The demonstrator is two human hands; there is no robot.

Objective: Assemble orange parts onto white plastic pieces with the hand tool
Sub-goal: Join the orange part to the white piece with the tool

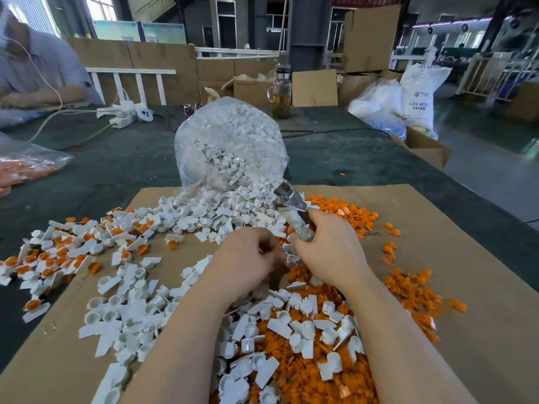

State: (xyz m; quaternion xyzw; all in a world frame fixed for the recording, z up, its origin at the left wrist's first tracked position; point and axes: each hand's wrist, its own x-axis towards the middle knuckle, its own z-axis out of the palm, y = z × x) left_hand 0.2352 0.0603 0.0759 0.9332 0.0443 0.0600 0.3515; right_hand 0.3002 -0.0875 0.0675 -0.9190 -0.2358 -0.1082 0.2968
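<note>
Bag (230, 141) full of white pieces (224, 161); right hand (326, 249) grip clenched on hand tool (291, 205), left hand (248, 258) grip unclear

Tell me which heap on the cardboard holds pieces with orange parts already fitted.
The far-left heap: its white pieces carry orange inserts. The middle white pile and the loose orange parts on the right are still separate.

I look across a dark green table (335, 158) into a daylit workshop stacked with cardboard boxes (370, 39), windows (100, 7) behind.
</note>
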